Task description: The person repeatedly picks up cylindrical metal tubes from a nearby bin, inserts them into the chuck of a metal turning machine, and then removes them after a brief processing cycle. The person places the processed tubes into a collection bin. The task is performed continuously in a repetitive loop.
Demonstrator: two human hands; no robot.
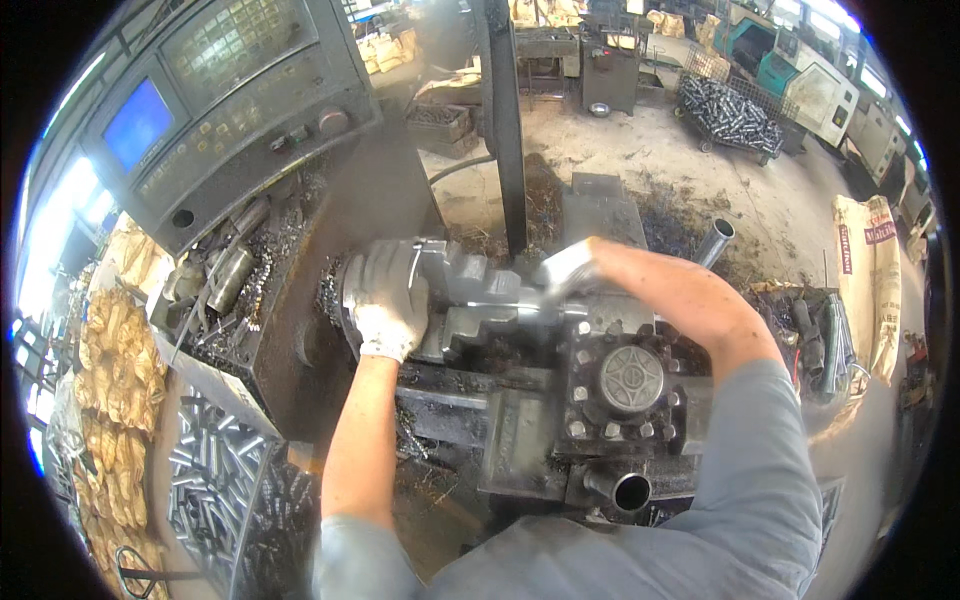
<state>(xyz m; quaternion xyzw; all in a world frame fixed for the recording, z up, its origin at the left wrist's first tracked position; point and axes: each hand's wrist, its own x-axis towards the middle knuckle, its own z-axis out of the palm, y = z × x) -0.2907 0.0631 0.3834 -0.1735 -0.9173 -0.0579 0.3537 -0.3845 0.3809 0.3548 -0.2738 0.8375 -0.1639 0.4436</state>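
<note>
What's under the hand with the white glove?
The gloved left hand rests on the round grey chuck of the lathe, metal shavings piled beside it. The glove covers the chuck's front, so whatever it grips there is hidden. The right hand is blurred.

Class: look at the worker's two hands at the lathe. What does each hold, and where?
Left hand grips the chuck rim. Right hand is blurred over the workpiece; its hold cannot be told.
</note>
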